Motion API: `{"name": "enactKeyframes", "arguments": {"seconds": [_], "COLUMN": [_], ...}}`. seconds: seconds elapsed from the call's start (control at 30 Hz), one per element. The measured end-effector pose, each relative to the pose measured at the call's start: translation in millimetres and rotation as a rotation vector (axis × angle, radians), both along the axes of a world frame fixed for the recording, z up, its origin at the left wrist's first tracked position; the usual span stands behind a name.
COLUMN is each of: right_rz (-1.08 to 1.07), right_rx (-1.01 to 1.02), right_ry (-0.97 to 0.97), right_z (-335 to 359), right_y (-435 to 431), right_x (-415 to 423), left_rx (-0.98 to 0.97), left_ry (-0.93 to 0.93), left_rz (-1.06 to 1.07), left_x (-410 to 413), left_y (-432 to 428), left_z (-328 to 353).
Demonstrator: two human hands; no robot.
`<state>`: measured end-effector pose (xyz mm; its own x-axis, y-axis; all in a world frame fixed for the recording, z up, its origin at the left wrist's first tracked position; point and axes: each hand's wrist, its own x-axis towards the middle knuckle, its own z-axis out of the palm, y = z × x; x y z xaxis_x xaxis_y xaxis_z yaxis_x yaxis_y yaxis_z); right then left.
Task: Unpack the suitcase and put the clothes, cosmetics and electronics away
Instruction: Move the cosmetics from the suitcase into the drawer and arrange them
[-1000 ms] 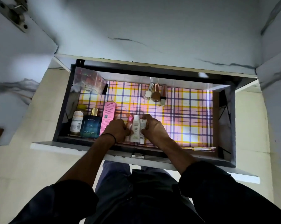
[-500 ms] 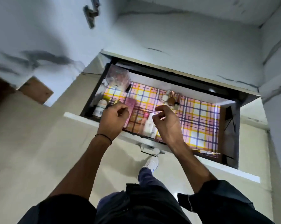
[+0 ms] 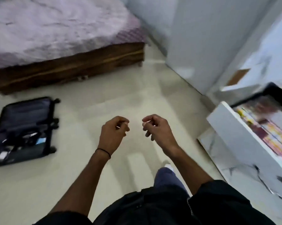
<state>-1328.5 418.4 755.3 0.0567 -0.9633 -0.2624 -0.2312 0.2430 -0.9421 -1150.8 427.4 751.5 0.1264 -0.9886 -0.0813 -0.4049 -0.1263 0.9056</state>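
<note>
Below my fingers [image 3: 120, 125] I see a pale cream floor [image 3: 104, 98]. Beyond them to the left stands a dark wooden bed [image 3: 64, 39] with a lilac cover. Beyond them to the right rise pale wardrobe panels [image 3: 202, 38].

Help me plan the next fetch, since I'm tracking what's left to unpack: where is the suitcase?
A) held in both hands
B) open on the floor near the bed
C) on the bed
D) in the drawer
B: the suitcase lies open on the floor beside the bed, with items inside, while the left hand and right hand hold nothing.
</note>
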Motion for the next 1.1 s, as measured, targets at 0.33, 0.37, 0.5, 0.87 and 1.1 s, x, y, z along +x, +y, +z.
{"name": "enactKeyframes", "arguments": {"seconds": [0.33,0.37,0.5,0.87,1.1], "right_rz": [0.536,0.57,0.639,0.761,0.653], "right_rx": [0.143,0.155,0.236,0.358,0.421], "right_ry": [0.015,0.011,0.007,0.055,0.157], "right_z": [-37.3,-44.9,-73.5,-92.9,-155.7], "right_y": [-76.5,-87.9,-131.3,-226.3,-250.8], "right_x": [282.9,312.7,430.0,703.4,837.1], "left_rx": [0.136,0.153,0.247,0.385,0.447], "left_ry": [0.032,0.031,0.025,0.113,0.19], "left_rz": [0.544,0.578,0.664,0.807,0.719], "left_x": [263.0,289.5,389.4,629.0,793.2], "left_y": [29.2,23.2,-7.8,-79.9,-108.6], "left_z": [-48.7,-52.0,-57.9,-61.5,-143.4]}}
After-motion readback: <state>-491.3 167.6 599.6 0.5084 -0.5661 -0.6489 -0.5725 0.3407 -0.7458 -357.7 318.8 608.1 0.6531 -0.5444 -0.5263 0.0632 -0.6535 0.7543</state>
